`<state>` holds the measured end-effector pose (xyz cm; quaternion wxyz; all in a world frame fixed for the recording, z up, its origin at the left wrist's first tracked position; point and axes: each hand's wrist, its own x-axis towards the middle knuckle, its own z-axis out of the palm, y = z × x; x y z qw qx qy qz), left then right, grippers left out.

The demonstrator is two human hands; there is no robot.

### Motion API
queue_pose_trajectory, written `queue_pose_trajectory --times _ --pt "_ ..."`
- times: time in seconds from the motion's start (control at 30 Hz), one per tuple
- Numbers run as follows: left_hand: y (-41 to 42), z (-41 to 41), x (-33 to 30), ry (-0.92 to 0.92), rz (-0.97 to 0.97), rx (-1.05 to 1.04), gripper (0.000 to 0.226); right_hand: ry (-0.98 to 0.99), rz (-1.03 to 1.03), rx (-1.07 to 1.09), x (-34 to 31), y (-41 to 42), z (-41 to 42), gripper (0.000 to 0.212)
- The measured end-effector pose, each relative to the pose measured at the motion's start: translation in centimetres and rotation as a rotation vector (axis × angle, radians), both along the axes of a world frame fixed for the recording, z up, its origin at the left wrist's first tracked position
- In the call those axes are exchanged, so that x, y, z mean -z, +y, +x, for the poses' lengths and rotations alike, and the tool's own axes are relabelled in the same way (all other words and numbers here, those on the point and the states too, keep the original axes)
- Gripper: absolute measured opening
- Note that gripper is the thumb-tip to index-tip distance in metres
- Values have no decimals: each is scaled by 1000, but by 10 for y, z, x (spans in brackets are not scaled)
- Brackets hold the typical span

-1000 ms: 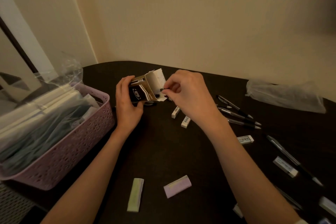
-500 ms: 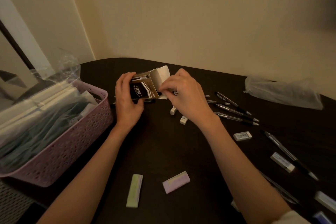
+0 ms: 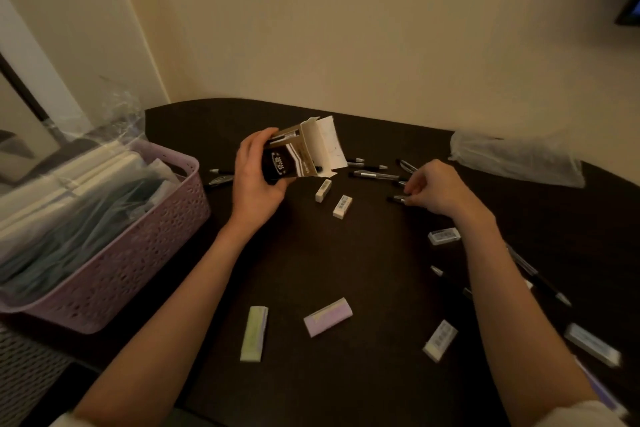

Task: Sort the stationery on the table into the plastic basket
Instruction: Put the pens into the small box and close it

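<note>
My left hand (image 3: 254,180) grips an open brown-and-black pen box (image 3: 294,156), its white flap raised and its mouth facing right, with pens inside. To the right, my right hand (image 3: 436,189) pinches a black pen (image 3: 396,198) lying on the dark table (image 3: 346,253). More black pens (image 3: 372,174) lie between box and hand. Two small white erasers (image 3: 332,198) sit below the box. A green eraser (image 3: 255,333) and a purple eraser (image 3: 328,316) lie nearer me. The pink plastic basket (image 3: 138,253) stands at the left, filled with wrapped packs.
A crumpled clear plastic bag (image 3: 516,158) lies at the back right by the wall. More white erasers (image 3: 444,236) and pens (image 3: 540,279) are scattered along the right side. Clear wrapping sticks up behind the basket. The table's front edge is near my forearms.
My right hand has left the box's opening and moved right and down to a pen on the table. The left hand still holds the box, now tilted a little more upright.
</note>
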<state>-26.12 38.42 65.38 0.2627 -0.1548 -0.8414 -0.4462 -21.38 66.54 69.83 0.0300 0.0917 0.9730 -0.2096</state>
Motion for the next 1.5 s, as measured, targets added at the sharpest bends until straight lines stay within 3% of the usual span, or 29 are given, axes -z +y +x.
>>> queue_pose_trajectory --times 0.2,0.33,0.5,0.67,0.8,0.97,1.27,1.37,1.5 --pt "17 9 -16 0 9 100 79 -14 3 -19 2 -5 0 10" --pt "23 8 -9 -10 49 100 77 245 -65 -29 -19 -3 1 16" --pt "10 -1 -3 -43 69 89 77 613 -520 -209 -49 -30 18 28" --pt "2 -6 -1 -68 127 34 78 901 -964 -371 -77 -59 37 18" --pt "0 -7 0 -82 173 5 81 1026 -1059 -401 -81 -73 43 20" --pt "2 -6 0 -53 165 27 81 993 -971 -430 -68 -89 38 22" --pt "7 -3 0 23 150 95 75 852 -344 -459 -37 -102 24 13" --pt "8 -1 0 30 151 96 75 844 -172 -363 -33 -100 20 17" --pt "8 -3 1 63 126 100 75 752 0 -399 -34 -100 21 21"
